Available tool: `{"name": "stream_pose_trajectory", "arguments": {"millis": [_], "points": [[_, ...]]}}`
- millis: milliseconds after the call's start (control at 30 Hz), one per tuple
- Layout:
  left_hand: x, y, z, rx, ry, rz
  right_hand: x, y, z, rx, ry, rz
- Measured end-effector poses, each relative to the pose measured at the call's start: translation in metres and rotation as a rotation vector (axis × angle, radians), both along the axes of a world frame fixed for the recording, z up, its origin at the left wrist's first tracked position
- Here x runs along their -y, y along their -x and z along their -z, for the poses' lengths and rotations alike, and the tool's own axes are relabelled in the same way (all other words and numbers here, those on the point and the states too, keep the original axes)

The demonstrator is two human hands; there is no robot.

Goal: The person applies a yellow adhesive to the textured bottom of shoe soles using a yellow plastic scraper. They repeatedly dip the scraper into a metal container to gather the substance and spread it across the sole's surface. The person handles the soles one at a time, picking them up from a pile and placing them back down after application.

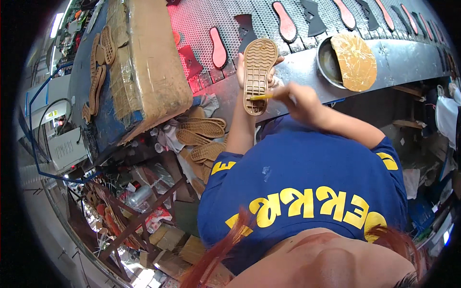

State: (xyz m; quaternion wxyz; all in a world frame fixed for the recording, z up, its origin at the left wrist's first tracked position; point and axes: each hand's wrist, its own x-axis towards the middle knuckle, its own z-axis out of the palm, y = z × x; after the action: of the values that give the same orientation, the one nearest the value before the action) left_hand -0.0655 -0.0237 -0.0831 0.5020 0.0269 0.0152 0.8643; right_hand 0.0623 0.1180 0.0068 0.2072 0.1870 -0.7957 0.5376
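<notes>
A tan shoe sole (260, 67) with wavy ridges and a grid of hollows stands upright in front of me, over the metal edge of the conveyor. My left hand (240, 72) holds it from behind, its thumb and fingers closed around the two sides and its palm hidden. In my right hand (302, 103) is a slim yellow brush (261, 96), gripped by its handle; its tip is at the gridded heel end of the sole. Some fingers of the right hand are hidden or blurred.
A perforated conveyor (269, 29) carries pink insoles (218, 48) and dark cut pieces (246, 31). On its metal edge sits a round pan (329, 62), partly covered by a stained tan board (357, 62). More soles (201, 128) lie at left, below a taped cardboard box (156, 57).
</notes>
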Motion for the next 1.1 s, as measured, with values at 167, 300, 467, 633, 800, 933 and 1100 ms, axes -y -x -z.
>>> {"name": "stream_pose_trajectory", "arguments": {"millis": [167, 300, 467, 633, 800, 933, 1100], "points": [[-0.005, -0.014, 0.007, -0.077, 0.171, -0.072, -0.032, 0.071, 0.048, 0.246, 0.094, 0.324], [0.006, 0.0, 0.038, -0.225, 0.174, -0.217, -0.055, 0.054, 0.053, 0.296, 0.361, 0.429], [0.043, 0.131, 0.063, -0.386, 0.397, -0.584, -0.108, 0.016, 0.079, 0.384, 0.735, 0.459], [0.12, 0.251, 0.082, -0.174, 1.043, -0.856, -0.117, 0.005, 0.074, 0.387, 0.705, 0.426], [0.07, 0.205, 0.03, -0.018, 1.098, -0.387, -0.124, -0.019, 0.1, 0.401, 0.756, 0.566], [0.03, 0.127, -0.126, -0.804, 0.537, -0.747, -0.13, -0.034, 0.112, 0.48, 0.851, 0.589], [0.036, -0.03, -0.296, -1.431, -0.211, -0.59, -0.145, -0.032, 0.125, 0.46, 0.931, 0.567]]}}
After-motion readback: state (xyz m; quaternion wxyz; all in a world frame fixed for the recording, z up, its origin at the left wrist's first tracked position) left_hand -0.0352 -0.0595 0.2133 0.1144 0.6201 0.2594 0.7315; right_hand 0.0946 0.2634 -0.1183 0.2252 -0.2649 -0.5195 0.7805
